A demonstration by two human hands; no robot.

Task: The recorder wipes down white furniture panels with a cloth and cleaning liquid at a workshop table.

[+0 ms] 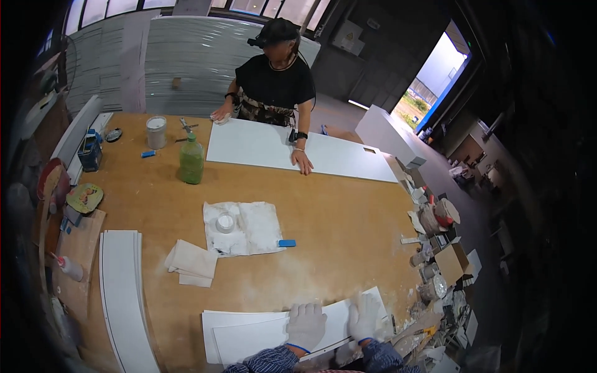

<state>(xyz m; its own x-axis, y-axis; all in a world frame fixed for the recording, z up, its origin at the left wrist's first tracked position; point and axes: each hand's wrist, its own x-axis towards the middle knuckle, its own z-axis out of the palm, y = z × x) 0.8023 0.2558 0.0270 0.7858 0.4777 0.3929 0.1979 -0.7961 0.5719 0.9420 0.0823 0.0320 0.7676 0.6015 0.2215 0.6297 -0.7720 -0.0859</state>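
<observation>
Two gloved hands at the near edge of the bench (354,230), both on white panels. Left hand (306,324): palm down, fingers straight and close together, laid flat on the upper panel (249,340); nothing pinched. Right hand (362,317): fingers extended, no curl visible, resting near the panels' right end; thumb side and any contact under the edge can't be told. The upper panel lies skewed over the lower panel (209,318), whose left end and far edge peek out.

Risks, as judged: the layers aren't aligned, so uneven push from the hands could slide one over the other and scuff the face. The near edge sits close to the person's body; pulling too far could tip the panels off the bench. White dusty smears on the bench could get trapped underneath and scratch. Clutter (435,286) crowds the right side, so a sideways shift might knock the panels' corner into it.

Farther off: folded cloth (191,264), white sheet (264,227) with a round white tub (225,222), blue block (286,244) at its edge. Green spray bottle (191,161) stands near the co-worker's panel (261,144); a bump there might topple it.
</observation>
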